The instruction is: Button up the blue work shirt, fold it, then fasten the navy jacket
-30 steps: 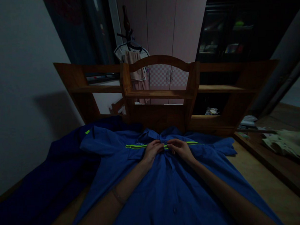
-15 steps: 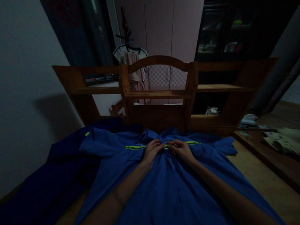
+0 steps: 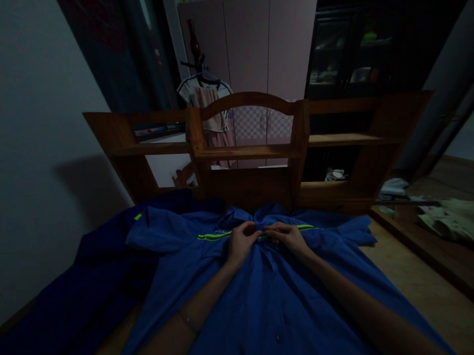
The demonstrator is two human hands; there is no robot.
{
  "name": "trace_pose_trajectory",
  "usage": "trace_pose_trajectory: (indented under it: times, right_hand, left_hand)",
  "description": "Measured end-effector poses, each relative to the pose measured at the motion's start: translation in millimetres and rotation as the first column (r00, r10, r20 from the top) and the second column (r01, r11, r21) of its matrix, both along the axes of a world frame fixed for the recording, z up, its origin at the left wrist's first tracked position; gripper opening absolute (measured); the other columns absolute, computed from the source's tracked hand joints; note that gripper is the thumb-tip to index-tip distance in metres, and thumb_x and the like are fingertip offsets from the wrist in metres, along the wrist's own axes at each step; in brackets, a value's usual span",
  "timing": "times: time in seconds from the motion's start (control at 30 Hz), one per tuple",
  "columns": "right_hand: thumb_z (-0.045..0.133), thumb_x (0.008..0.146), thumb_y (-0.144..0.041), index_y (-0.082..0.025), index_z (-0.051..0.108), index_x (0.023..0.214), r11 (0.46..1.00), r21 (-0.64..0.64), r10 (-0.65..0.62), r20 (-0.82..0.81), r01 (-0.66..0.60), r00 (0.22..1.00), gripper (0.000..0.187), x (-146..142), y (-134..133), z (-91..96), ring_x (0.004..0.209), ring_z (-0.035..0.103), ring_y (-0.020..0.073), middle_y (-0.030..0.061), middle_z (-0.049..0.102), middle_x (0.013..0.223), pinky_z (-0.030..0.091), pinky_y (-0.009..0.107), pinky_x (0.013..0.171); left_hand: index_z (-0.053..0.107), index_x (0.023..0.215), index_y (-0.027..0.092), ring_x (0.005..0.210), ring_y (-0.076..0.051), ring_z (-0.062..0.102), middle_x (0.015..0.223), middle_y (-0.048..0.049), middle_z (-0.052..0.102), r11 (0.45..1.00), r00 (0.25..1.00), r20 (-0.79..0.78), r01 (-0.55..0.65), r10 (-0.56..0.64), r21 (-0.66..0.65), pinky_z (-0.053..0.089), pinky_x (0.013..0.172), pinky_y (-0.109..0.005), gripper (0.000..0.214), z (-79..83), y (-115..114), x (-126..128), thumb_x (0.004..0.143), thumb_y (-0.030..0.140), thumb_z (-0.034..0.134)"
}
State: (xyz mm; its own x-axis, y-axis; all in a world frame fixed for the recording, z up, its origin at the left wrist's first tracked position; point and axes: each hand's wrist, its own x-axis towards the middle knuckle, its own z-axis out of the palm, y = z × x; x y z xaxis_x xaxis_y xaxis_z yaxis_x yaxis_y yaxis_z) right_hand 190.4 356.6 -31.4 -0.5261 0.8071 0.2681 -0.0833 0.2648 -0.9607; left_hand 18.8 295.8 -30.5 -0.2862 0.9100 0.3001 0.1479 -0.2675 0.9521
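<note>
A blue work shirt [image 3: 242, 297] with yellow-green stripes across its chest lies spread out, collar toward the wooden headboard. At the chest stripe, on the front opening, my left hand [image 3: 242, 243] pinches the cloth between thumb and fingers. Close beside it my right hand [image 3: 289, 238] also grips the shirt front, fingertips almost meeting those of the left. Whatever is between the fingertips, cloth edge or button, is too small and dark to make out. Lower down the front a dark button [image 3: 278, 337] shows.
A darker blue garment [image 3: 103, 267] lies bunched on the left by the wall. Behind the shirt stands the wooden headboard [image 3: 251, 151] with shelves. Pale cloth [image 3: 454, 220] rests at the right. Clothes hang on a rack [image 3: 195, 43] before a pink wardrobe [image 3: 247, 46].
Both hands stay at the same spot on the shirt front, with small shifts of the fingers. The whole view has moved slightly.
</note>
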Motion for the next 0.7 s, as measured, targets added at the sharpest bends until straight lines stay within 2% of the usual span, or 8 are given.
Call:
trace_pose_trajectory:
  times: [0.17,0.37,0.57,0.7]
  right_hand:
    - [0.073,0.073,-0.038,-0.014,0.072,0.094,1.0,-0.025,0.005,-0.017,-0.006,1.0,0.031,1.1,-1.0,2.1,0.057,0.05,0.0114,0.0044,0.061,0.079,0.039,0.023,0.053]
    - [0.07,0.075,-0.039,-0.013,0.072,0.093,0.998,-0.067,0.015,-0.052,-0.019,0.999,0.032,0.4,-3.9,4.9,0.055,0.051,0.0117,0.0037,0.06,0.071,0.039,0.024,0.052]
    - [0.07,0.074,-0.039,-0.012,0.071,0.098,0.994,-0.107,0.02,-0.051,-0.026,0.998,0.036,-2.2,-4.3,2.7,0.055,0.052,0.0119,0.0024,0.06,0.065,0.041,0.023,0.054]
    - [0.065,0.077,-0.038,-0.014,0.068,0.105,0.985,-0.172,-0.013,-0.039,0.006,0.999,0.038,0.8,-2.6,16.2,0.067,0.06,0.0151,0.0073,0.066,0.085,0.046,0.024,0.059]
  left_hand:
    - [0.068,0.091,0.014,0.081,-0.021,0.062,0.087,-0.007,0.067,1.0,0.998,-0.067,-0.009,0.01,0.01,0.047,0.075,-0.028,0.022,1.5,-0.5,-1.0,0.07,0.023,0.072]
    - [0.069,0.084,0.013,0.08,-0.021,0.063,0.084,-0.0063,0.068,0.999,0.998,-0.05,0.034,-0.034,0.0,0.048,0.074,-0.028,0.02,-1.3,1.8,-5.3,0.071,0.027,0.072]
    - [0.066,0.084,0.013,0.081,-0.019,0.062,0.084,-0.0045,0.065,1.0,0.999,-0.051,0.002,-0.003,-0.013,0.048,0.073,-0.025,0.022,-5.4,6.3,-6.5,0.071,0.03,0.072]
    - [0.057,0.088,0.013,0.071,-0.018,0.062,0.079,-0.0036,0.061,0.996,0.999,0.023,0.04,-0.039,-0.075,0.051,0.062,-0.025,0.035,-7.1,9.1,-9.4,0.072,0.04,0.071]
